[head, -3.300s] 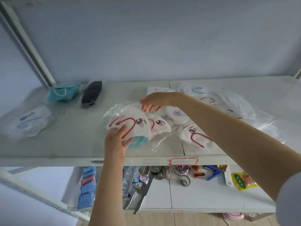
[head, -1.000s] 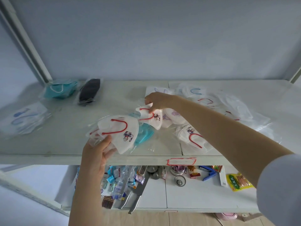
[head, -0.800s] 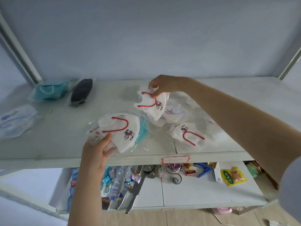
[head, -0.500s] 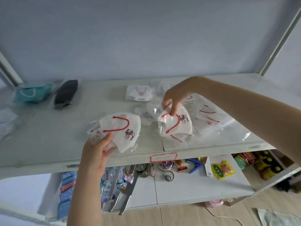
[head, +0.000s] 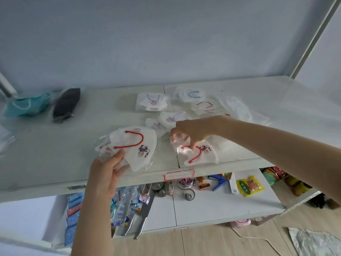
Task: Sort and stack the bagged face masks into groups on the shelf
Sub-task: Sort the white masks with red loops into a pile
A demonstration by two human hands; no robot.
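White shelf [head: 55,154] against a pale blue wall. Left hand [head: 106,172] grips the lower-left corner of a bagged red-loop mask [head: 134,145], thumb on top, bag lifted just off the front edge. Right hand [head: 191,133] has fingers curled down, pinching the bag top of a second red-loop mask [head: 201,154] lying flat near the front edge. From the left-hand mask, the second lies at 3 o'clock, just beside, not touching; its long axis runs roughly 10 to 4 o'clock. Judgement: same type, so these get stacked; the right hand is nearer. Teal mask [head: 27,104] and black mask [head: 66,102] sit at 10 o'clock, well apart.
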